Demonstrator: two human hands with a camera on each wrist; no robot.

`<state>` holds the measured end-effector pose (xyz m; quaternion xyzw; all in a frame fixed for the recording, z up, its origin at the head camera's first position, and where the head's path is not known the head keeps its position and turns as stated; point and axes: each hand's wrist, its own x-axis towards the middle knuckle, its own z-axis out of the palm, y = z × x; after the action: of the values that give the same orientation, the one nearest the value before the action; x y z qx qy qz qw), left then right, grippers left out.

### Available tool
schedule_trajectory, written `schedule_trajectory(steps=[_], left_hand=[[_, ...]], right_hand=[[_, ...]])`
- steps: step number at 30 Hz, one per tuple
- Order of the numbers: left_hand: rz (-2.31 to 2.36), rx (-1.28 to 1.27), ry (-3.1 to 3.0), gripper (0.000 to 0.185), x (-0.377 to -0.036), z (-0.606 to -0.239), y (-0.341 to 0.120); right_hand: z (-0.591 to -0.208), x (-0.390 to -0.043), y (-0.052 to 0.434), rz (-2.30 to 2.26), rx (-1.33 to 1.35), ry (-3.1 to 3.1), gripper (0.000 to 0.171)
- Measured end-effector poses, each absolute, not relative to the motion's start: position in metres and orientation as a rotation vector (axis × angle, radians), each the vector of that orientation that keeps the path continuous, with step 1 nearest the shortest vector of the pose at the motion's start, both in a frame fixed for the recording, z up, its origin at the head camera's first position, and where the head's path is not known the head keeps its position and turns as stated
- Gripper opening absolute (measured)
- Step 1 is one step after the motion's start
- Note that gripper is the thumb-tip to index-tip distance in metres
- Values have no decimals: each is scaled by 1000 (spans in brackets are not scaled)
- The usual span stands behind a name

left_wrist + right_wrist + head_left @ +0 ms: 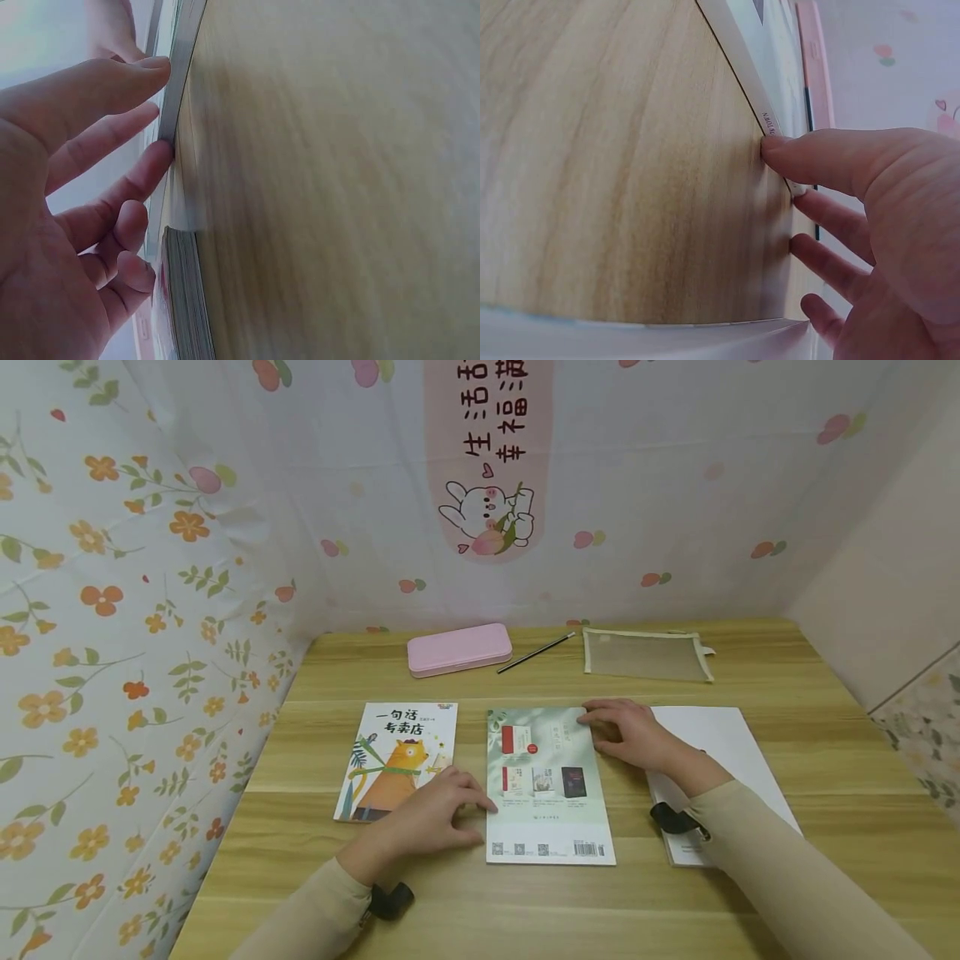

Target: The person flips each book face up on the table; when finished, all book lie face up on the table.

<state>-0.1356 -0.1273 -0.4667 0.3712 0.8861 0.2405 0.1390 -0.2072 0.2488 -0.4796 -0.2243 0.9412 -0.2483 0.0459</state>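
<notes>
One green-and-white book [551,787] lies back cover up on the counter [540,914], the left hand [441,812] touching its nine-o'clock edge and the right hand [633,735] its one-o'clock corner, each grip relaxed and holding nothing. To me it looks like squaring it up, and the next move would call for light, even pressure. The left hand hides the five-o'clock corner of the bear-cover book [397,768], the right arm [787,868] blocks part of the white book [731,752] at three o'clock, and the smallest print [517,801] defeats me.

Smooth printed paper on the green book [549,787], wood-grained tabletop [525,910] (smooth too), sheer mesh pouch [645,657].
</notes>
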Motion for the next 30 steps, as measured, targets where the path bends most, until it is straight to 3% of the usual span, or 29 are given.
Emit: schedule_trajectory(steps=[23,30], left_hand=[[659,969,2617,55,-123,-466,-122],[672,921,2581,46,-118,-465,-125]], right_hand=[[-478,-219,254,-934,-716,2846,41],[-472,-220,257,-905,-732,2871,37]])
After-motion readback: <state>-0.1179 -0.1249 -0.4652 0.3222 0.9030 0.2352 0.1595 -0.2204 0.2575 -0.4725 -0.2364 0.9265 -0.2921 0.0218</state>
